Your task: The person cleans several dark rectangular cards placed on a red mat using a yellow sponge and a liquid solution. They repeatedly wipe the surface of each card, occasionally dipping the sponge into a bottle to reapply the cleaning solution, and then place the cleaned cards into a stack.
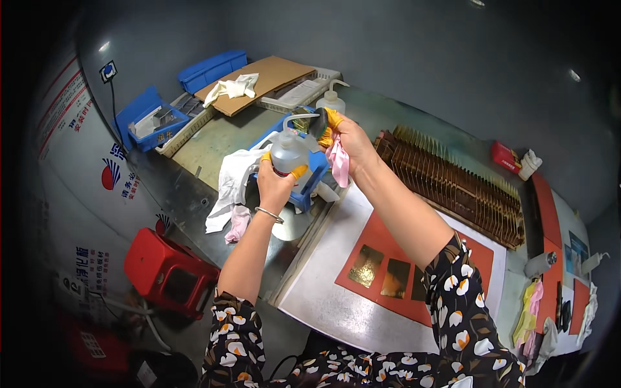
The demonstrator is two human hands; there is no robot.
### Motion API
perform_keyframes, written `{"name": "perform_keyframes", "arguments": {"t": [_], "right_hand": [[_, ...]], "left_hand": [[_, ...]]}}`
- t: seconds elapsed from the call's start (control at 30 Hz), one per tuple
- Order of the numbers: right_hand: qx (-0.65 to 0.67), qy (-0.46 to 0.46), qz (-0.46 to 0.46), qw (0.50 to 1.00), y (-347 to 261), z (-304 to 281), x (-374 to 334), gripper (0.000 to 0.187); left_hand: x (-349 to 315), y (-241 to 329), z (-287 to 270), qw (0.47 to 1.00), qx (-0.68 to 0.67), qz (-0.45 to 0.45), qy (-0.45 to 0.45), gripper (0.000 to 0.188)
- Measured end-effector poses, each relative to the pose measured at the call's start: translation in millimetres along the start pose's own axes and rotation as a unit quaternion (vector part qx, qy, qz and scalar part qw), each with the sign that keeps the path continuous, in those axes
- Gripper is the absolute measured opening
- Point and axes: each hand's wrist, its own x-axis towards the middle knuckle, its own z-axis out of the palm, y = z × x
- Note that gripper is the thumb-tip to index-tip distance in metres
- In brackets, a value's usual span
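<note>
My left hand (274,185), with yellow finger cots, is wrapped around a translucent wash bottle (288,154) with a bent spout. The bottle stands upright over a blue basket (318,173). Close to the spout tip, my right hand (353,143) grips a small dark piece (317,124), its kind unclear, and a pink cloth (337,163) that hangs below the fingers. Yellow finger cots cover fingertips of this hand too. Another wash bottle (331,102) stands just behind it. White cloth (235,180) drapes beside the basket, and a pink cloth (239,224) lies below that.
Shiny gold plates (366,266) lie on a red mat (376,240) on the white board (317,294). A brown slotted rack (453,184) full of plates stands behind. Cardboard (272,74) and blue bins (152,123) sit far left; a red stool (165,271) is lower left.
</note>
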Motion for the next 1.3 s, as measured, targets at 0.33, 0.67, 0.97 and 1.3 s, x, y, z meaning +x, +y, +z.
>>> {"name": "perform_keyframes", "arguments": {"t": [0.33,0.67,0.97,1.3], "right_hand": [[-0.014,-0.072,0.05,0.996,4.9,-22.2,18.4,0.017],[-0.014,-0.034,-0.012,0.999,-64.5,-87.9,-85.1,0.023],[-0.498,0.376,0.11,0.774,-142.6,-179.3,-434.0,0.018],[-0.802,0.065,-0.033,0.592,-29.3,-214.6,-432.3,0.012]], "left_hand": [[3.5,-7.7,-3.6,0.998,-0.047,-0.044,-0.026,0.052],[0.1,-9.6,24.9,0.982,0.122,-0.071,-0.126,0.058],[-139.8,77.8,-18.6,0.97,0.028,0.164,-0.177,0.048],[-277.6,197.1,33.3,0.811,-0.047,0.249,-0.528,0.047]]}}
